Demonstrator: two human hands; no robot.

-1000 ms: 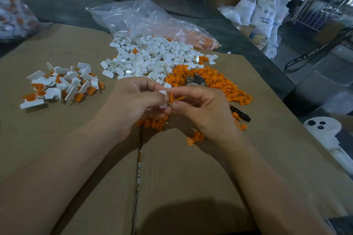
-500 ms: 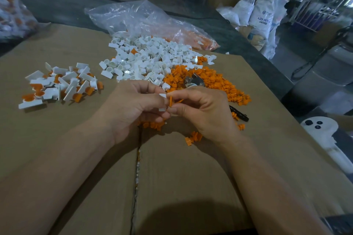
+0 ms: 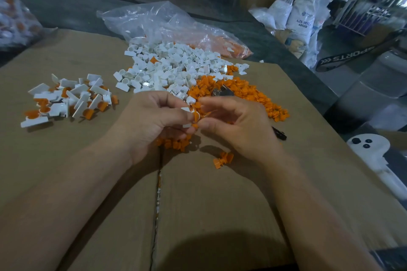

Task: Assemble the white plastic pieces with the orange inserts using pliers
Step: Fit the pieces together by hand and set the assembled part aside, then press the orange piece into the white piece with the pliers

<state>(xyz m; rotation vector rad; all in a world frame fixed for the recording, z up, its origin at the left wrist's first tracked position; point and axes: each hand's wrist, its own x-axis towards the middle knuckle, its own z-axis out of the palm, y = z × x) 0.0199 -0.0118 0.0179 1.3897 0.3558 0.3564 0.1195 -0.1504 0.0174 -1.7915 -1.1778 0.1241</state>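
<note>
My left hand (image 3: pixel 154 121) pinches a small white plastic piece (image 3: pixel 187 116) with an orange insert (image 3: pixel 196 116) at its tip. My right hand (image 3: pixel 237 125) is just right of it, fingers loosened and spread, fingertips close to the insert; whether they touch it I cannot tell. Behind my hands lie a heap of white pieces (image 3: pixel 171 66) and a heap of orange inserts (image 3: pixel 248 97). The pliers (image 3: pixel 222 92) lie on the orange heap, their dark handle end (image 3: pixel 279 133) showing past my right hand. A pile of joined white-and-orange parts (image 3: pixel 68 99) is at the left.
Everything rests on a flattened cardboard sheet (image 3: pixel 220 204) with a seam down the middle. A few loose inserts (image 3: pixel 222 158) lie near my right wrist. A clear plastic bag (image 3: pixel 171 26) sits behind the heaps. The cardboard's right edge drops off beside a white object (image 3: pixel 372 154).
My right hand's fingers have opened and eased away from the piece. My left hand still holds the white piece, now with the orange insert on it.
</note>
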